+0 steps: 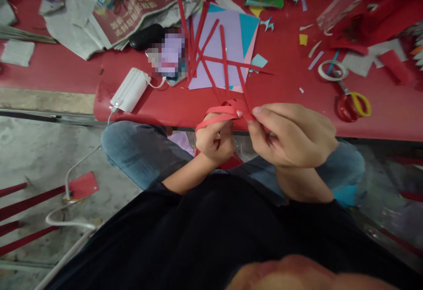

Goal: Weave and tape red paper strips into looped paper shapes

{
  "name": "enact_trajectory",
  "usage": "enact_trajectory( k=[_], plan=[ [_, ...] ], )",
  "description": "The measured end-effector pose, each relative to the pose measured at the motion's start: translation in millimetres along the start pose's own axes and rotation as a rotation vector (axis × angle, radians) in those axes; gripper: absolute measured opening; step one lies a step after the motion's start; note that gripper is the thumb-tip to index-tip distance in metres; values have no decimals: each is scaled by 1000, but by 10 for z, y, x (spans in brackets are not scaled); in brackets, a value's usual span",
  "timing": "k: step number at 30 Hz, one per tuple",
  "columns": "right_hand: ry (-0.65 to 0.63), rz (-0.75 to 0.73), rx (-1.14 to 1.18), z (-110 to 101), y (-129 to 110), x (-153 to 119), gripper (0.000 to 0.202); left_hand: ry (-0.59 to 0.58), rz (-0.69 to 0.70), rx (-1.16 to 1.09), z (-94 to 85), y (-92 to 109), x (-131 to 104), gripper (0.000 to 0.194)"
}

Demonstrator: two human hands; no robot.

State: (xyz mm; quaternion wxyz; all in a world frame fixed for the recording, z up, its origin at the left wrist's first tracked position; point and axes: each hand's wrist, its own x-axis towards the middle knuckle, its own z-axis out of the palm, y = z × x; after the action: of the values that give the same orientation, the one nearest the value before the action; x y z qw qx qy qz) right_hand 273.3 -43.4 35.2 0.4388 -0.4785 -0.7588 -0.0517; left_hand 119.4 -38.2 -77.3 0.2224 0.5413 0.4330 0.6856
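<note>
My left hand [215,138] is closed around looped red paper strips [220,113], which curve over its knuckles. With thumb and forefinger my right hand [291,133] pinches a red strip joined to the same bundle, just right of the left hand. Both hands are above the table's near edge, over my lap. Several long red strips [224,56] fan out beyond the hands across lilac paper sheets [211,72]. Blue and pink sheets show from under the lilac ones. How the strips are folded inside the left hand is hidden.
The red table [390,118] bears scissors with a yellow handle [361,104], a white tape roll [332,70] and a clear bottle [343,5]. On the left are a white power bank [130,89] with a cable, a black case [147,37] and crumpled newspaper [71,21].
</note>
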Motion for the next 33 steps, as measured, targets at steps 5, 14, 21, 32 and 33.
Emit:
enact_trajectory(
  k=[5, 14, 21, 32, 33],
  plan=[
    [96, -82, 93, -29, -3, 40, 39, -28, 66, -69, -49, 43, 42, 22],
    [-29, 257, 170, -52, 37, 29, 3, 32, 196, -57, -64, 103, 75, 18],
    [-27, 158, 81, -30, 97, -88, 7, 21, 347, -7, -85, 160, 212, 32],
    [129, -192, 97, 74, 94, -35, 33, 51, 436, 68, -69, 168, 220, 12],
    [129, -204, 104, 70, 92, -26, 34, 41, 432, 71, -75, 168, 218, 12]
  ],
)
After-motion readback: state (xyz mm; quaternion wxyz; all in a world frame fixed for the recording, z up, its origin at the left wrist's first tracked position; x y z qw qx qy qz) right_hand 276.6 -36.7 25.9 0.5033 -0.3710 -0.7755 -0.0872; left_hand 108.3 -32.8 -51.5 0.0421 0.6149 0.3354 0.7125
